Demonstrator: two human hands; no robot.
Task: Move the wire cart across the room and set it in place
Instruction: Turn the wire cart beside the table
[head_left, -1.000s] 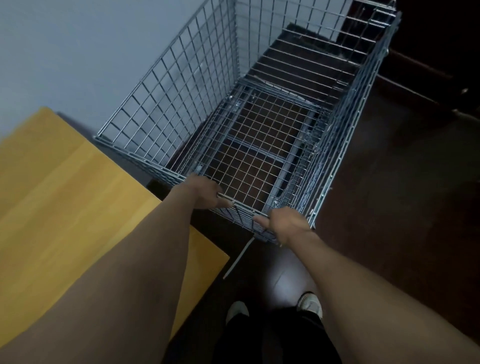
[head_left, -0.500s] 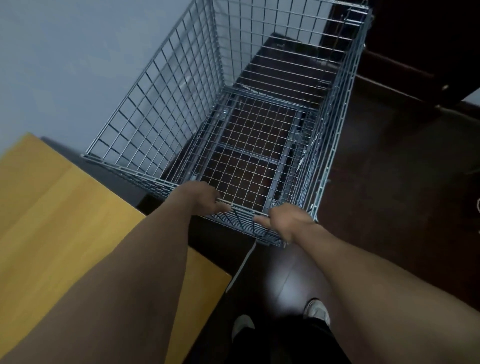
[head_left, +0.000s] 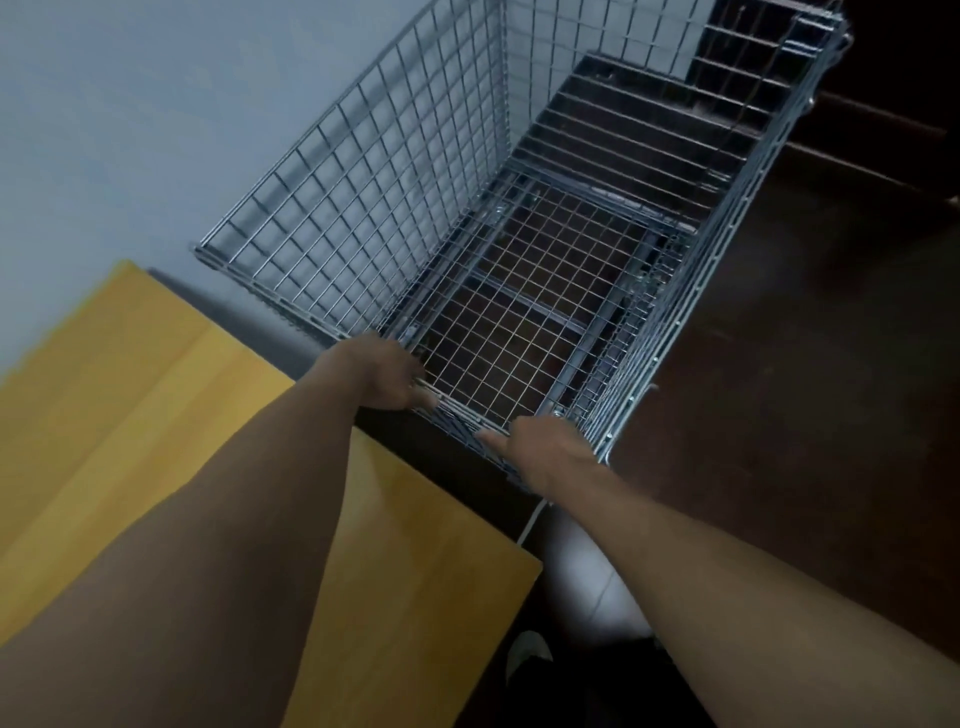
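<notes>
A silver wire cart (head_left: 363, 171) with tall mesh sides and an empty mesh floor stands in front of me on the dark floor. Its left side runs close along a pale wall. My left hand (head_left: 387, 371) grips the near top rim towards the left. My right hand (head_left: 543, 449) grips the same rim close to the near right corner. Both hands have fingers curled over the wire.
A yellow wooden tabletop (head_left: 156, 415) fills the lower left, its corner near my left forearm. The pale wall (head_left: 156, 130) is on the left. Dark floor (head_left: 805, 389) spreads to the right, with dark furniture (head_left: 893, 62) at the top right. My shoe (head_left: 527, 654) shows below.
The cart has shifted a little against the floor and the wall. Both hands keep the same hold on the near rim. My view has turned, bringing the table further in.
</notes>
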